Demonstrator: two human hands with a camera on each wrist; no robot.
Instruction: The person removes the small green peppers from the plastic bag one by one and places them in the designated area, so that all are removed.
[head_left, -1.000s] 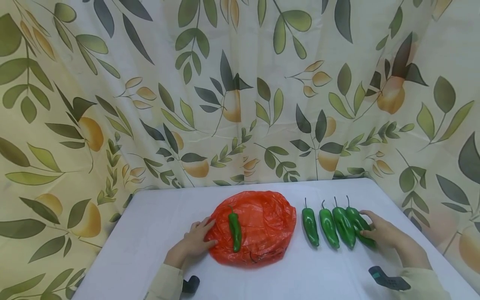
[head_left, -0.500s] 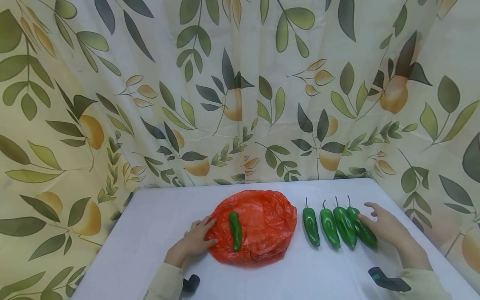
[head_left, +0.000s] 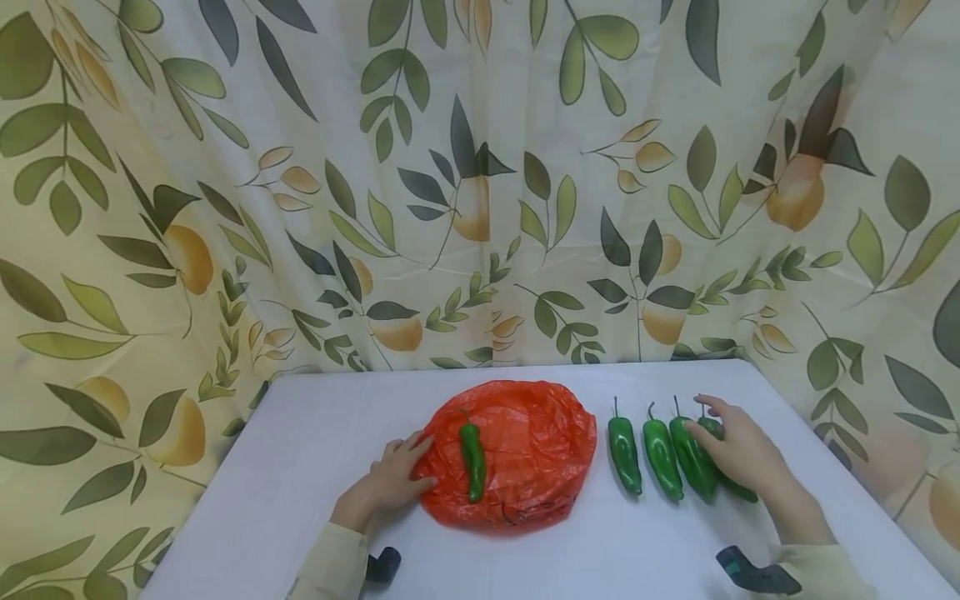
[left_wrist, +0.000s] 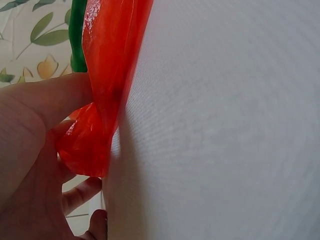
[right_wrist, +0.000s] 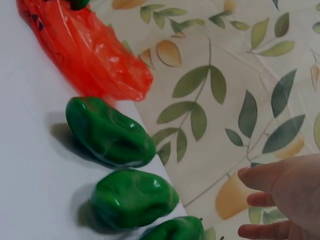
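Green peppers (head_left: 661, 460) lie in a row of four at the right of the white worktop (head_left: 315, 433), stalks pointing far, while a fifth pepper (head_left: 473, 465) rests on the red bag (head_left: 536, 450) to their left. Over the last second the right hand (head_left: 742, 446) has come off the right side of the rightmost pepper (head_left: 741, 490) and swung left above it, thumb by the neighbouring pepper (head_left: 696, 471). The row looks unaltered, so the work seems centred on its right end, nothing yet taken away. The right fingers are extended and wrapped round nothing; whether they touch a pepper, I cannot tell. The left hand (head_left: 390, 479) pinches the bag's left edge between thumb and fingers. Counted: five peppers, one bag, two hands.
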